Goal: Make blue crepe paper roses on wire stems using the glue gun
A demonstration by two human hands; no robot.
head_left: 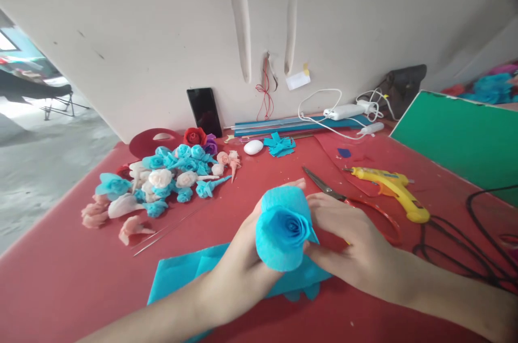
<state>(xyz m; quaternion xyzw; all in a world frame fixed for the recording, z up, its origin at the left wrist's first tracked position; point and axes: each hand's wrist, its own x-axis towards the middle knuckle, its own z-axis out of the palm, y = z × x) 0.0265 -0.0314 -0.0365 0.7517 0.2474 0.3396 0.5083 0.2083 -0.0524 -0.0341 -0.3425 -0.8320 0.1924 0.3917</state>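
A blue crepe paper rose [283, 232] with a spiral centre and wide outer petals is held up between my two hands. My left hand [243, 256] wraps round it from the left and below, most of its fingers hidden behind the petals. With thumb and fingers, my right hand [348, 240] pinches the rose's right edge, where a pointed bit of paper sticks out. Beneath the hands lies a folded blue crepe paper sheet [190, 267]. Red-handled scissors [332, 190] rest just beyond my right hand, their handles partly hidden by it.
Small blue, white and pink paper flowers [162, 178] are heaped at the left, near thin sticks [157, 238]. A yellow glue gun [392, 189] with a black cord lies right. Behind are a phone [204, 111], a white egg-shaped piece [253, 147], blue strips [279, 144] and a green board [457, 138].
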